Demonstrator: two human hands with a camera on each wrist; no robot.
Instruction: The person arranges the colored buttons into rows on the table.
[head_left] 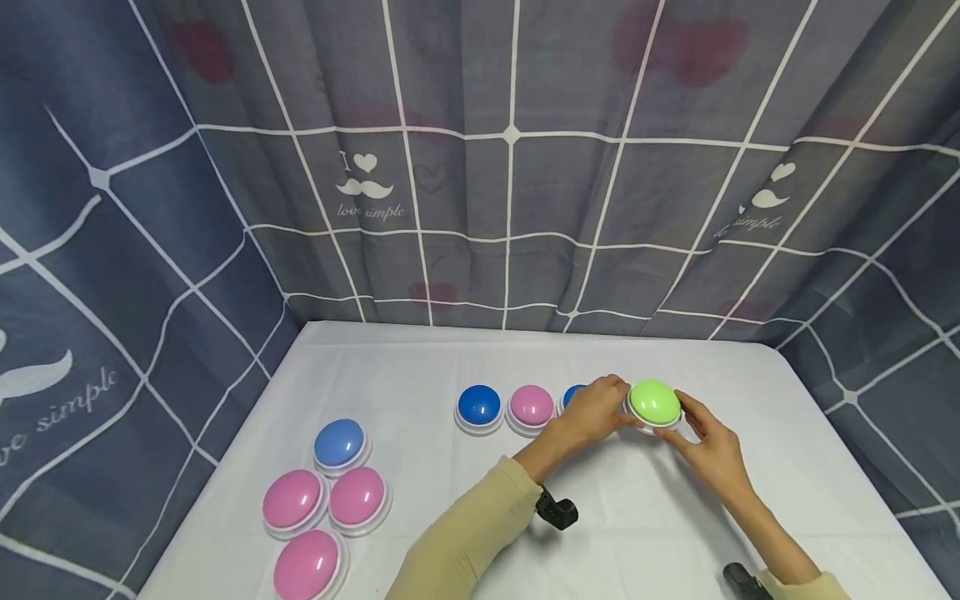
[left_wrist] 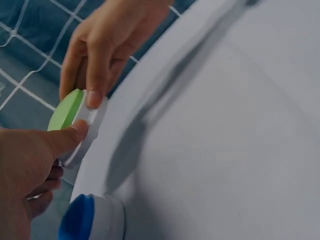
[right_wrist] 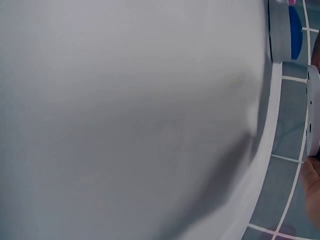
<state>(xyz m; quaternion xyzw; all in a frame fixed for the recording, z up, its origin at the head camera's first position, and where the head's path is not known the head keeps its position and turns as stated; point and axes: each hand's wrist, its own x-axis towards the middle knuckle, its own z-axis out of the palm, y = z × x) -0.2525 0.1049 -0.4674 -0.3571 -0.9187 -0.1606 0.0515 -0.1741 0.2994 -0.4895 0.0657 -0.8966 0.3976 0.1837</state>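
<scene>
A green dome button (head_left: 655,402) with a white round base is held between both hands at the right end of a row. My left hand (head_left: 592,412) pinches its left side, with the thumb on the rim in the left wrist view. On the opposite side, my right hand (head_left: 708,450) grips the base between thumb and fingers. The right wrist view shows the white underside (right_wrist: 313,110) raised off the table. Left of it stand a blue button (head_left: 479,405), a pink button (head_left: 532,405) and another blue button (head_left: 572,394), partly hidden by my left hand.
On the table's left, a blue button (head_left: 339,442) stands close to three pink buttons, the nearest one (head_left: 306,567) at the front. A white cloth covers the table (head_left: 450,517). Dark checked curtains (head_left: 465,192) hang behind and along both sides.
</scene>
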